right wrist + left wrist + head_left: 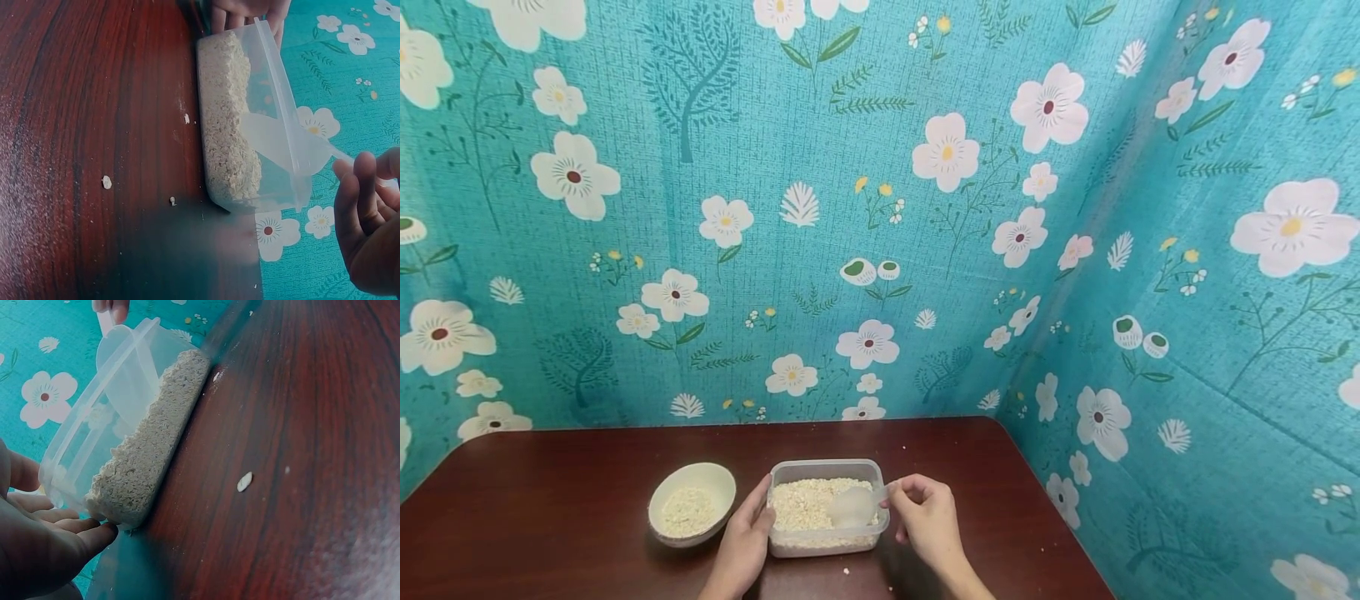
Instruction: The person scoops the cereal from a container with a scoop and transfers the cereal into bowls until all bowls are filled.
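Observation:
A clear plastic container (826, 548) of oat flakes (805, 498) stands on the table, partly filled. My left hand (747, 533) rests against its left side; in the left wrist view the fingers (94, 536) lie fairly straight along the lower corner. Thumb and fingers of my right hand (927, 518) pinch the handle of a translucent white scoop (852, 507) at the container's right rim. The scoop's bowl is inside the container, its lower edge touching the oats in the right wrist view (269, 137). Left of the left hand sits a white bowl (724, 481) with oats in it.
The dark red wooden table (587, 467) has a few stray flakes, such as one oat flake (245, 482) in front of the container. Teal flowered cloth (820, 317) hangs behind the table and along its right side.

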{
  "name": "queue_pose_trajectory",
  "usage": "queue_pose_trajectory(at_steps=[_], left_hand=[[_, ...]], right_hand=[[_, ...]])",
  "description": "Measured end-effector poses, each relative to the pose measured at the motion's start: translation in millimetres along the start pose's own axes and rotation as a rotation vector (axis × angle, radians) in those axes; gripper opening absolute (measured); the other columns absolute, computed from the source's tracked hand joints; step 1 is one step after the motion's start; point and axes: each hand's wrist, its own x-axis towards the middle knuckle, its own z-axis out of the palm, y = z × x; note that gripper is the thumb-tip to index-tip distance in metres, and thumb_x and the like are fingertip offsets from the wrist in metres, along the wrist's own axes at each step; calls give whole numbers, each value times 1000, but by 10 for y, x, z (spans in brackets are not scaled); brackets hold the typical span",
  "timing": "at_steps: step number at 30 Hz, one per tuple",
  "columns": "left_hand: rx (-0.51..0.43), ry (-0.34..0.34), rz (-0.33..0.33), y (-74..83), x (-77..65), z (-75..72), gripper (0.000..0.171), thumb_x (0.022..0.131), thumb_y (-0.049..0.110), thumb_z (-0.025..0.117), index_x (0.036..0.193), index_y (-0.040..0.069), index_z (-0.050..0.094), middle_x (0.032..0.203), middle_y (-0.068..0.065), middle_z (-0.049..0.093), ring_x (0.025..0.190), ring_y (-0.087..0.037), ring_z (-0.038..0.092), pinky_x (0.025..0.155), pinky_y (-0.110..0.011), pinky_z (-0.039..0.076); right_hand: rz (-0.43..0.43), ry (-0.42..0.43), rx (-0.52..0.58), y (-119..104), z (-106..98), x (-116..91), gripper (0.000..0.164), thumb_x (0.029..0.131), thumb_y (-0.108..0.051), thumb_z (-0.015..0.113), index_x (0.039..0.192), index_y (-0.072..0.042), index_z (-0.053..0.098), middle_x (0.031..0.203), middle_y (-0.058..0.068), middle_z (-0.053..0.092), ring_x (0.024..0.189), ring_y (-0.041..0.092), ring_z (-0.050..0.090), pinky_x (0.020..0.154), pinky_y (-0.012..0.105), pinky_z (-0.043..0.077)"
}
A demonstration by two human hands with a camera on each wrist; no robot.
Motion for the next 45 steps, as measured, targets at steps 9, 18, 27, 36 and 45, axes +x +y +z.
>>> queue_pose_trajectory(at_steps=[9, 18, 27, 36, 45], left_hand=[[14, 12, -28, 4, 10, -3, 52, 106, 5, 35, 156, -4, 25, 160, -29, 22, 146, -44, 21, 117, -58, 25], [6, 23, 1, 2, -16, 4, 52, 105, 3, 36, 156, -5, 27, 160, -28, 23, 147, -43, 22, 118, -57, 24], [9, 20, -18, -2, -4, 16, 52, 106, 5, 36, 157, -3, 26, 160, -28, 23, 147, -44, 21, 117, -58, 25], [22, 29, -10, 2, -6, 23, 52, 106, 6, 37, 157, -1, 28, 160, -27, 25, 146, -43, 22, 117, -58, 25], [26, 36, 3, 0, -20, 21, 52, 105, 5, 38, 157, -2, 28, 160, -26, 26, 147, -42, 23, 118, -57, 24]], right_hand=[[10, 0, 54, 203, 44, 36, 8, 92, -5, 69, 86, 1, 71, 75, 12, 73, 34, 7, 48, 33, 19, 44], [40, -13, 179, 245, 211, -31, 11, 92, -3, 69, 85, 6, 69, 77, 19, 73, 32, 7, 47, 31, 17, 42], [46, 7, 237, 236, 410, -101, 10, 90, -1, 67, 86, 8, 69, 79, 19, 74, 29, 6, 45, 28, 18, 40], [67, 13, 285, 249, 535, -131, 10, 89, -2, 69, 86, 8, 68, 78, 18, 74, 30, 5, 45, 28, 17, 40], [145, 15, 355, 303, 620, -149, 17, 89, -6, 71, 85, 10, 66, 79, 20, 74, 30, 5, 45, 29, 16, 39]])
